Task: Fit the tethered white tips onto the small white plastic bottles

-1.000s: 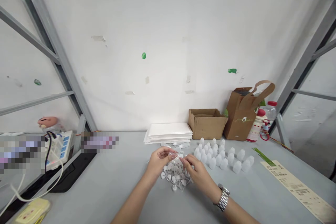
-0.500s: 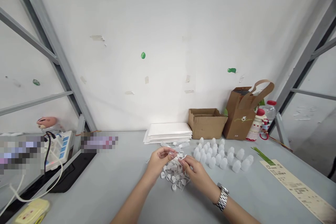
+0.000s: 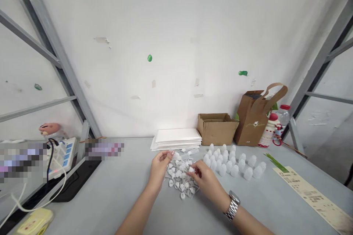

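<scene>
A heap of small white plastic caps [image 3: 180, 178] lies on the grey table [image 3: 116, 194] in front of me. My left hand [image 3: 159, 166] hovers at the heap's left edge, its fingers pinched on a small white piece I cannot name. My right hand [image 3: 205, 180], with a metal watch on the wrist, rests at the heap's right side and pinches a small white cap. To the right of the heap stand several small white bottles [image 3: 233, 162] in rows.
A stack of white sheets [image 3: 178, 137], an open cardboard box [image 3: 217, 128], a brown paper bag [image 3: 255, 121] and drink bottles [image 3: 277, 123] line the wall. A printed paper strip [image 3: 311, 196] lies at right. Power strips with cables [image 3: 59, 156] sit at left beside grey metal frame bars.
My two hands have drawn apart: the left moved left and up to the heap's edge, the right dropped slightly onto the caps.
</scene>
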`<state>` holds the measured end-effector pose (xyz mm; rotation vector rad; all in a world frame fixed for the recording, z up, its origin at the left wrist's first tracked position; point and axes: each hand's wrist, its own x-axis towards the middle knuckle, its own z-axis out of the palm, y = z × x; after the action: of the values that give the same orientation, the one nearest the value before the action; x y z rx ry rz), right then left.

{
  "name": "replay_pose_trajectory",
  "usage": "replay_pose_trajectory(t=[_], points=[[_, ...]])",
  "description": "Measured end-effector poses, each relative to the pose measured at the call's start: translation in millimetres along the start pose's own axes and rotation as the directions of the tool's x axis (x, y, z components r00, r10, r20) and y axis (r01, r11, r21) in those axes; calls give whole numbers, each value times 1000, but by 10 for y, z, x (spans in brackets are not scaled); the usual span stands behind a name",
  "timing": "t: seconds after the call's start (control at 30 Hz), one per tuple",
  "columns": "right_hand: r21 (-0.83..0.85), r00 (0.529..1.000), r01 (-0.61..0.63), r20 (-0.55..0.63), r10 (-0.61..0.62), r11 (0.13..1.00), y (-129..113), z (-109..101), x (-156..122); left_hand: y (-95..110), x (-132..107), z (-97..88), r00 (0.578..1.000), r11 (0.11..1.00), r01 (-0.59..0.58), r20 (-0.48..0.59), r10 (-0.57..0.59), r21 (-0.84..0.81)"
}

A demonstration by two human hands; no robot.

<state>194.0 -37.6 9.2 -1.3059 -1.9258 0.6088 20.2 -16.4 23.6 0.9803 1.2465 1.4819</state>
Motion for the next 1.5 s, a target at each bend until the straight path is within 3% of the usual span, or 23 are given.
replay_pose_trajectory(t=[0.13, 0.33, 0.5, 0.63, 0.77, 0.9, 1.3, 1.5], points=[[-29, 999, 12, 41, -11, 1000, 30, 58, -6, -8, 24, -43, 997, 999, -35, -67, 32, -34], [10, 997, 66, 41, -66, 998, 8, 58, -13, -32, 48, -49, 992, 993, -102, -73, 98, -52], [79, 994, 37, -107, -29, 996, 8, 10, 8, -19, 12, 20, 999, 998, -44, 24, 45, -40], [49, 990, 135, -54, -132, 990, -13, 0, 1, 10, -35, 72, 990, 999, -39, 138, 40, -15], [13, 977, 212, -38, -211, 977, -52, 2, -24, 27, -35, 74, 987, 998, -64, 151, 59, 26], [-42, 964, 267, -5, -267, 963, -75, -16, -34, 33, -5, 44, 993, 998, -50, 107, 45, 40], [-159, 963, 268, 42, -265, 950, -55, -17, -34, -66, 42, 24, 999, 998, -45, 14, 45, 35], [-144, 976, 217, 30, -215, 965, -37, -38, -27, -37, 244, -288, 958, 993, -116, -261, 121, 36]])
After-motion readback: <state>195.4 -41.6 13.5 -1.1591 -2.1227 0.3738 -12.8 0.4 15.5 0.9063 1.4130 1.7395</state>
